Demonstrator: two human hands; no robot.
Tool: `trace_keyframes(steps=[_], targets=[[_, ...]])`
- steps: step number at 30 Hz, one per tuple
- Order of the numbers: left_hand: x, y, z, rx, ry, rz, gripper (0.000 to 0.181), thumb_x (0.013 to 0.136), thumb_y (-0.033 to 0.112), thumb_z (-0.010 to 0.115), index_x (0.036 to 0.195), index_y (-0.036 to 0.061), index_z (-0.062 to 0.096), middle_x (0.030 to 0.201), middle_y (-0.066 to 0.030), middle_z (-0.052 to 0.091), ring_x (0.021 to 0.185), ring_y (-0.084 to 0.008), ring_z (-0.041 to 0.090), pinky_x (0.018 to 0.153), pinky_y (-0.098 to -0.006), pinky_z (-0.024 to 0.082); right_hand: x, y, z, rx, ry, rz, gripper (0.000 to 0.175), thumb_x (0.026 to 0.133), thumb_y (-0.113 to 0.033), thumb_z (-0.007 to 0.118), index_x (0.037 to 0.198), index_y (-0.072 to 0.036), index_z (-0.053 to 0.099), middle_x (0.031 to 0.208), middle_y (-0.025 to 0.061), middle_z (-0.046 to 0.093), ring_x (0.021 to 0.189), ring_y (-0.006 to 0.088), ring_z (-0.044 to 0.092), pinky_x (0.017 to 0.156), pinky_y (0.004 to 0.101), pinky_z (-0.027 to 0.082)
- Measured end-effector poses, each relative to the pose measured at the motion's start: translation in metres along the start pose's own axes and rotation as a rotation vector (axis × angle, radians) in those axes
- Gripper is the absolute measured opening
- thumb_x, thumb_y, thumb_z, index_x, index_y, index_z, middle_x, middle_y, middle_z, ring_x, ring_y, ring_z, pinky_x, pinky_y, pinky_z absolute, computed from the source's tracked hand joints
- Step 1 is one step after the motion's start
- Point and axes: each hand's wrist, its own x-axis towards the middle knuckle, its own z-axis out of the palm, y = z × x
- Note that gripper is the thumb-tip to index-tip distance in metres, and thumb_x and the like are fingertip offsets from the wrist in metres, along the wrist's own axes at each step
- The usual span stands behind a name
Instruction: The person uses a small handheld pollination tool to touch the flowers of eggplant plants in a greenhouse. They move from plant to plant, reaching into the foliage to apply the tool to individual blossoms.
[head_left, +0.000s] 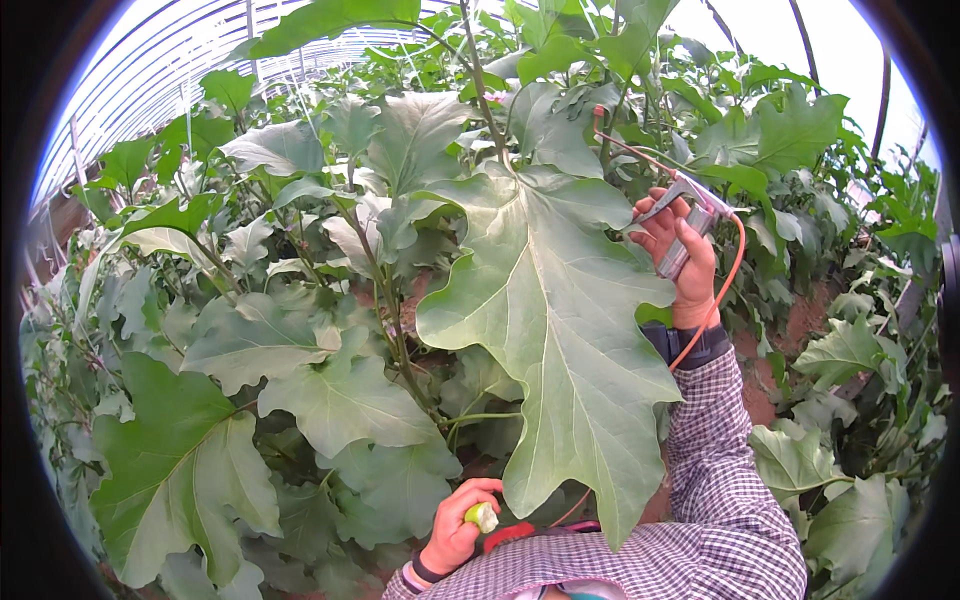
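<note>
At the upper right, my right hand (679, 247) is raised with its fingers round a grey metal handheld tool (694, 217), which has a pointed blade-like part and a thin orange tube running from it down past the wrist. My left hand (457, 525) is low at the bottom centre, holding a small green piece with a pale, rough end (481, 516). Beside it lies a red object (508, 535), partly hidden by clothing. A very large eggplant leaf (555, 300) hangs in front of me between the hands, its tip reaching over my checked sleeve.
Leafy eggplant plants (337, 397) stand close on the left, with more foliage (840, 457) on the right. A thick stem (484, 90) rises at the top centre. Strings hang among the plants under the arched greenhouse frame (180, 82). Reddish soil (806, 319) shows between rows.
</note>
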Motion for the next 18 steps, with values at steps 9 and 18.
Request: trace_keyframes(steps=[9, 18], targets=[[0.046, -0.012, 0.004, -0.059, 0.005, 0.017, 0.039, 0.08, 0.036, 0.052, 0.089, -0.0004, 0.06, 0.118, -0.02, 0.066, 0.096, -0.0313, 0.063, 0.085, -0.0378, 0.049, 0.15, 0.037, 0.024, -0.067, 0.045, 0.439, 0.045, 0.094, -0.036, 0.065, 0.121, -0.002, 0.057, 0.114, 0.0127, 0.067, 0.103, 0.0238, 0.068, 0.079, 0.0345, 0.056], [0.054, -0.094, 0.038, -0.071, -0.028, -0.021, 0.037, 0.088, 0.034, 0.056, 0.098, -0.0009, 0.062, 0.108, -0.0165, 0.064, 0.098, -0.0301, 0.062, 0.084, -0.0378, 0.05, 0.122, 0.0, -0.007, -0.104, 0.03, 0.335, 0.046, 0.095, -0.035, 0.062, 0.122, 0.002, 0.057, 0.11, 0.0143, 0.068, 0.096, 0.0234, 0.07, 0.076, 0.0308, 0.054]])
